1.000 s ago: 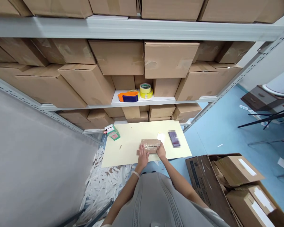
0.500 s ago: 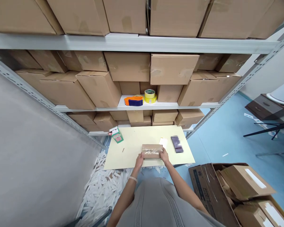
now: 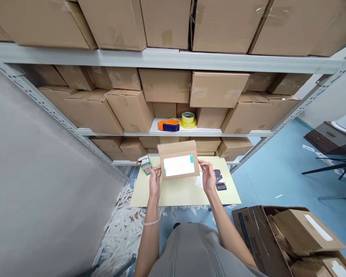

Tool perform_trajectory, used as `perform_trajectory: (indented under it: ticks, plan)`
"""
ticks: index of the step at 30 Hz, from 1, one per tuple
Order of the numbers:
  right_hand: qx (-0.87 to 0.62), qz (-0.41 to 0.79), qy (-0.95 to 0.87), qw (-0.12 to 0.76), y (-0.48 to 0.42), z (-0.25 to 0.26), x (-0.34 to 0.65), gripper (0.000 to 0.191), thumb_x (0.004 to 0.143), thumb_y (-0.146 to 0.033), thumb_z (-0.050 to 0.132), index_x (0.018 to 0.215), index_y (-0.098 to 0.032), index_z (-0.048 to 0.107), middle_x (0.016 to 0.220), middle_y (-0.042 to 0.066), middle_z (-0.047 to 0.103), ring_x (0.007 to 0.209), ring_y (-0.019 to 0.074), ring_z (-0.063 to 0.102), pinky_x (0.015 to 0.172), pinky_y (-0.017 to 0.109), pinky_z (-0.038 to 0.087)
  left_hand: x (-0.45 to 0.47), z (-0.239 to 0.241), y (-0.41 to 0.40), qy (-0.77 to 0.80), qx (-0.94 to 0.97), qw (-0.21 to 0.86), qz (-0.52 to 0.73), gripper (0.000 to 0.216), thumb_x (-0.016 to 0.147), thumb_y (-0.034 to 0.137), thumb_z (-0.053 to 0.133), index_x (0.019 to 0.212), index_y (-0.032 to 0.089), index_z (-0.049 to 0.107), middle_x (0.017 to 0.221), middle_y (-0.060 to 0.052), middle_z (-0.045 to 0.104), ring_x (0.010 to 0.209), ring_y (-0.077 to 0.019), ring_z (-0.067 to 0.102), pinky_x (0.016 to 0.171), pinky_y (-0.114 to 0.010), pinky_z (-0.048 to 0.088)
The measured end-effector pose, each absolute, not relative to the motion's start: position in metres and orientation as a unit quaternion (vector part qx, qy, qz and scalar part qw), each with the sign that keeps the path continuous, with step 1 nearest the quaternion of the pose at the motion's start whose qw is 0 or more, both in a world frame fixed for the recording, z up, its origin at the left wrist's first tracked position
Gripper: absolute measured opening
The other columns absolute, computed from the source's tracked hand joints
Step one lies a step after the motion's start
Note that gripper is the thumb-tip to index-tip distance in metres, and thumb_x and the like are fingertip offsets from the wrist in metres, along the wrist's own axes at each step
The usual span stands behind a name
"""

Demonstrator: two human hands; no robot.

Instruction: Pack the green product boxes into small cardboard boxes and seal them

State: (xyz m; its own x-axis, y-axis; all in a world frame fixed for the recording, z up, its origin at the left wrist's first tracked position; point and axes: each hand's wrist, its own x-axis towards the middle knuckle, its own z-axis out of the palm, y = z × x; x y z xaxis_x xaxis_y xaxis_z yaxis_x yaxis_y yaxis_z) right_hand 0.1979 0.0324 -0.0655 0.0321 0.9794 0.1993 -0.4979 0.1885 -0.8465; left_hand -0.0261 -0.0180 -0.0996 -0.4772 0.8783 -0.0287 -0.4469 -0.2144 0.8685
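Between my two hands, raised over the pale yellow table (image 3: 167, 196), is a small cardboard box (image 3: 177, 149) tilted so that one broad face shows. A white label (image 3: 178, 166) with green marks covers much of that face; its print is too small to read. My left hand (image 3: 155, 182) grips the box's left edge with the fingertips. At the right edge, my right hand (image 3: 208, 179) holds it in the same way. Beneath the right hand lies a white paper (image 3: 199, 181), with a dark phone (image 3: 220, 180) beside it. A green and white carton (image 3: 145, 165) stands near my left hand.
Shelves (image 3: 173, 61) packed with cardboard boxes rise ahead. An orange and blue tape dispenser (image 3: 169, 125) and yellow tape rolls (image 3: 188, 120) sit on the middle shelf. White paper strips (image 3: 123, 227) litter the floor at left. A large carton (image 3: 256, 234) of parcels stands at right.
The box has gone up from the table and been turned, so the labelled face shows instead of the taped one. Both hands have risen with it and moved slightly apart.
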Motion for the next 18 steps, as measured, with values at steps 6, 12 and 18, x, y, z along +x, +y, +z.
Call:
perform_trajectory:
  ticks: [6,12,18]
  plan:
    - [-0.325,0.594,-0.340,0.652,0.018,-0.090,0.195,0.031,0.086,-0.053,0.056,0.079,-0.024,0.063,0.096,0.003,0.064,0.104,0.0190,0.059,0.101,0.037,0.041,-0.027,-0.090,-0.037,0.418,0.260,0.441,0.751,0.051,0.088,0.065,0.046,0.109,0.023,0.063,0.130,-0.008,0.061,0.129,-0.0211,0.051,0.114,-0.037,0.033]
    - [-0.348,0.592,-0.354,0.634,0.013,-0.096,0.187,0.028,0.083,-0.051,0.059,0.077,-0.024,0.063,0.097,0.002,0.061,0.104,0.0187,0.057,0.100,0.036,0.042,-0.034,-0.081,-0.048,0.451,0.292,0.433,0.724,0.051,0.092,0.062,0.038,0.118,0.024,0.060,0.135,-0.009,0.057,0.131,-0.0217,0.049,0.115,-0.041,0.031]
    - [-0.352,0.606,-0.382,0.602,0.008,-0.096,0.166,0.028,0.081,-0.051,0.060,0.076,-0.024,0.061,0.093,0.002,0.059,0.099,0.0185,0.056,0.098,0.035,0.043,-0.051,-0.085,-0.074,0.504,0.294,0.380,0.717,0.056,0.089,0.066,0.043,0.116,0.021,0.061,0.131,-0.011,0.060,0.128,-0.0235,0.052,0.113,-0.041,0.033]
